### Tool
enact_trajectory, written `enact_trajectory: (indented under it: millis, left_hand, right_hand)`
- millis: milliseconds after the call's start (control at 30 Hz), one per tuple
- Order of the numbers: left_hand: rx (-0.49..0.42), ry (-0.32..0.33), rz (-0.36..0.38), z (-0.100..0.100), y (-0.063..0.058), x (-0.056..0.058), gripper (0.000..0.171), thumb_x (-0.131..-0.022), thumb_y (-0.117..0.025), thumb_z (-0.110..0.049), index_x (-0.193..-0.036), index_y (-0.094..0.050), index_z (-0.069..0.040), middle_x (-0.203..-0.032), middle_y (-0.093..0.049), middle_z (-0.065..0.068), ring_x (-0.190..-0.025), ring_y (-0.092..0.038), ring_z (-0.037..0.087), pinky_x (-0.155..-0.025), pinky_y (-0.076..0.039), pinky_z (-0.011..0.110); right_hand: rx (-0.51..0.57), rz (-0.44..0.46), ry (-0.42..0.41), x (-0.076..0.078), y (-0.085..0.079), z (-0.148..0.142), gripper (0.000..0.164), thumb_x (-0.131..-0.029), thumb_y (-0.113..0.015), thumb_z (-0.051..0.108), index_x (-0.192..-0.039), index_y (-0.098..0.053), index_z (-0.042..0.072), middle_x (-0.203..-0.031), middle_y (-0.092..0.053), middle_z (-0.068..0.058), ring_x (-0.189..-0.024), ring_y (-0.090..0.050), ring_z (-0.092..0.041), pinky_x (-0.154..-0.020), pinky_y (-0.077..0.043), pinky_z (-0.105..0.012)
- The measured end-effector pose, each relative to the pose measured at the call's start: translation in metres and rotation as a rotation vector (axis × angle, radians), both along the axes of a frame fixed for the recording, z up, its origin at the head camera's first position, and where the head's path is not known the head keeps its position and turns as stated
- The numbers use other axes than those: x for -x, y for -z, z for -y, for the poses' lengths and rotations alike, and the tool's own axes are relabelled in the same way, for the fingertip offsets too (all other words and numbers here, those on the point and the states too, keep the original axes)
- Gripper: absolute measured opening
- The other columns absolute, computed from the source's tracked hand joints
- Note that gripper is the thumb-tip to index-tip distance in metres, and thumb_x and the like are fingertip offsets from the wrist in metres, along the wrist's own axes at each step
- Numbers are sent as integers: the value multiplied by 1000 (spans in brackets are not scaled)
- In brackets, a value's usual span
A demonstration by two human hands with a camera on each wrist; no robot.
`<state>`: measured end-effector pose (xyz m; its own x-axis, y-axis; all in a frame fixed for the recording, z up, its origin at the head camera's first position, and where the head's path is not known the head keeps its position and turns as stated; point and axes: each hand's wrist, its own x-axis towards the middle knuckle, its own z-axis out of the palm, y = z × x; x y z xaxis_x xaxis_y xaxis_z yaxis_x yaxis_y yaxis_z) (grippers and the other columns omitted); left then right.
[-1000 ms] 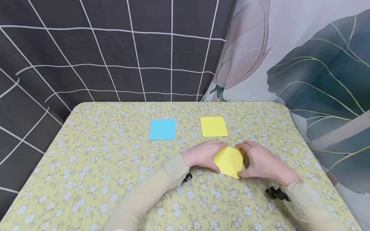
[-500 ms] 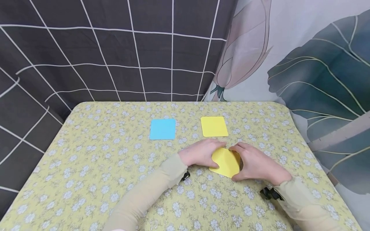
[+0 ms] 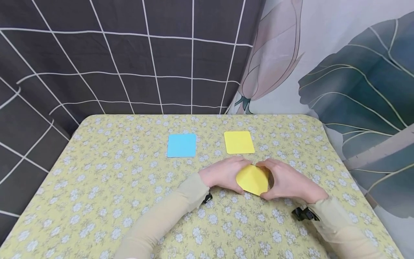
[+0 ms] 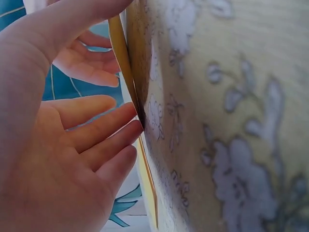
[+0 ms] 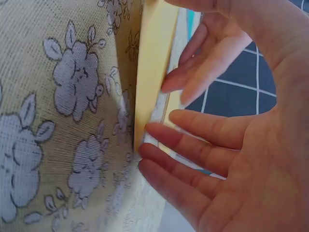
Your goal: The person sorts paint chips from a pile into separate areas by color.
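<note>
Between my hands, in the head view, a yellow square of paper (image 3: 253, 179) bows upward in the middle. My left hand (image 3: 224, 174) holds its left edge, thumb at the near side and fingers at the far side. On the opposite edge my right hand (image 3: 286, 180) holds it the same way. Both wrist views show the paper edge-on, as a thin strip (image 4: 126, 63) in the left wrist view and a wider pale band (image 5: 152, 72) in the right wrist view, raised partly off the cloth. Fingertips meet its far edge; fingers cover its corners.
Behind the hands a second yellow square (image 3: 239, 142) lies flat, with a blue square (image 3: 181, 145) to its left. A yellow floral cloth (image 3: 97, 180) covers the table. A dark gridded curtain (image 3: 129, 54) hangs behind, and a leaf-patterned curtain (image 3: 355, 90) at the right.
Both hands have shifted slightly left with the yellow paper. The right hand has moved closer to the left, and the paper is more bent and looks narrower.
</note>
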<state>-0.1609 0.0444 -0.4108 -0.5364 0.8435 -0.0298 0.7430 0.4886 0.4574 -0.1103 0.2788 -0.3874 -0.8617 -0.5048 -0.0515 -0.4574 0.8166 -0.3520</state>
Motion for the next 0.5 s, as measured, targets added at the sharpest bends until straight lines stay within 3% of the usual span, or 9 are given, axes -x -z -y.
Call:
enact_trajectory:
  millis: [100,300,500]
  left_hand:
    - [-6,-3,-8,0,1,1,107,-69,-92,-44,-154,-41,-4,-140,-54,5,-122,-51,14,-105,-40,20]
    - [-5,-6,-24,1,2,4,108,-69,-91,-49,-154,-41,-4,-143,-53,5,-130,-46,17,-109,-36,21]
    - [22,-25,-26,2,2,5,108,-72,-90,-50,-155,-38,-4,-148,-49,7,-134,-44,18,-111,-35,22]
  right_hand:
    - [1,-3,-4,2,3,1,95,-56,-95,46,-133,-60,0,-117,-62,-3,-99,-58,-18,-84,-55,-41]
    - [-7,5,12,7,8,2,105,-52,-97,52,-133,-58,-4,-115,-58,-5,-97,-56,-20,-84,-55,-41]
    - [6,24,23,12,12,0,104,-51,-96,56,-129,-59,-3,-109,-51,-5,-94,-50,-19,-80,-54,-40]
